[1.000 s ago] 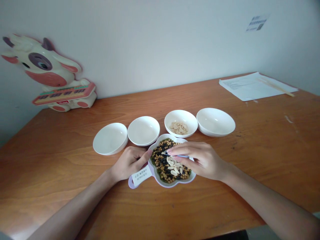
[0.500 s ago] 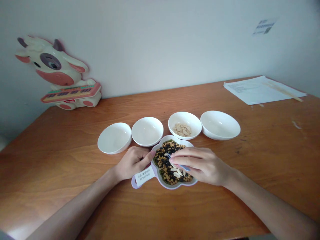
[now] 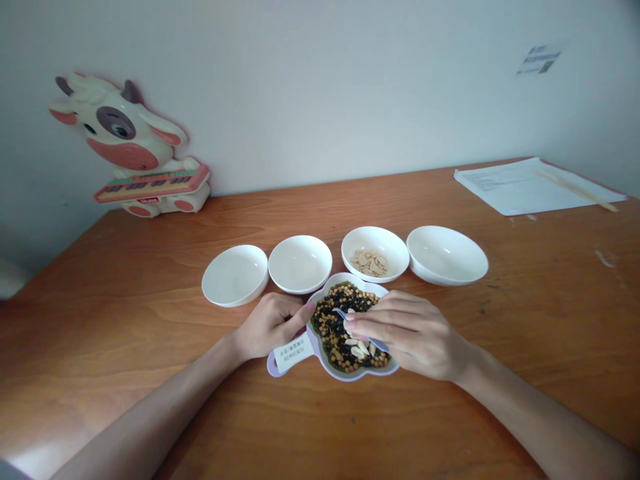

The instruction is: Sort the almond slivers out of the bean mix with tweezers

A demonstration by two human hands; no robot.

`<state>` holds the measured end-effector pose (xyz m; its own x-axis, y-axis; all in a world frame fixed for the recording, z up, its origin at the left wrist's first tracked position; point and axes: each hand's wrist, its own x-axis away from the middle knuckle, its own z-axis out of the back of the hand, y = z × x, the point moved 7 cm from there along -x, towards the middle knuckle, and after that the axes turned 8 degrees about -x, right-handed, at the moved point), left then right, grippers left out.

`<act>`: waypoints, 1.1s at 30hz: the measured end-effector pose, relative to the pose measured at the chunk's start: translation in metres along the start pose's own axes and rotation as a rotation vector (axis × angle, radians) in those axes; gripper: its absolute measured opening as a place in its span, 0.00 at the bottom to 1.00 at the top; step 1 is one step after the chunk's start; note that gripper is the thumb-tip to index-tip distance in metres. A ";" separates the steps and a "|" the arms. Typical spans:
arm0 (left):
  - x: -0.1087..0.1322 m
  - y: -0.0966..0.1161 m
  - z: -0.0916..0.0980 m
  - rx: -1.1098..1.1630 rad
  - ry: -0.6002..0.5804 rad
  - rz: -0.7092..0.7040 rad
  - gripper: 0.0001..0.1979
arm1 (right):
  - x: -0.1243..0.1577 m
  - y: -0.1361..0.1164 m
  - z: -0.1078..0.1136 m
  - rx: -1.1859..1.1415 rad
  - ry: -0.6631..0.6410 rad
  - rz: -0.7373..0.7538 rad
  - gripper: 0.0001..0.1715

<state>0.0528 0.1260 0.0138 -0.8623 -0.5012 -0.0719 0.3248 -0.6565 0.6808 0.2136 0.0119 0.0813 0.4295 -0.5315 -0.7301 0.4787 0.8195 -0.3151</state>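
The left hand (image 3: 270, 325) is curled against the near-left edge of a white flower-shaped dish with a lilac handle (image 3: 293, 352). Its thumb lies on the rim, bracing the dish on the brown wooden table (image 3: 150, 287). The dish sits near the middle of the table, heaped with mixed dark, tan and green seeds (image 3: 331, 328). The right hand (image 3: 415, 333) hovers over its right half, fingers pinched shut on a slim blue tool (image 3: 341, 313) (tweezers or a tiny spoon, I cannot tell). The tool's tip points toward the pale flat seeds (image 3: 359, 349). Just beyond stands a row of four round white bowls (image 3: 300, 263); only the third bowl from the left (image 3: 390, 243) holds pale seeds. The picking looks best done with the dish held firm, the tip kept low and one flat seed taken at a time, so the small round ones are not scattered.
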 end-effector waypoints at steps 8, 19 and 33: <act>0.000 -0.001 -0.001 -0.007 -0.009 -0.010 0.29 | -0.005 -0.003 0.022 0.060 0.127 -0.050 0.28; 0.001 -0.003 -0.002 0.004 -0.018 0.009 0.29 | -0.005 0.005 0.021 -0.003 0.197 -0.153 0.22; 0.000 0.000 0.000 -0.002 -0.004 0.000 0.30 | 0.000 0.011 0.004 -0.044 0.097 -0.160 0.19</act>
<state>0.0530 0.1258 0.0137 -0.8637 -0.4992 -0.0692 0.3256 -0.6575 0.6795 0.2214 0.0200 0.0802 0.2731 -0.6346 -0.7230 0.5004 0.7356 -0.4567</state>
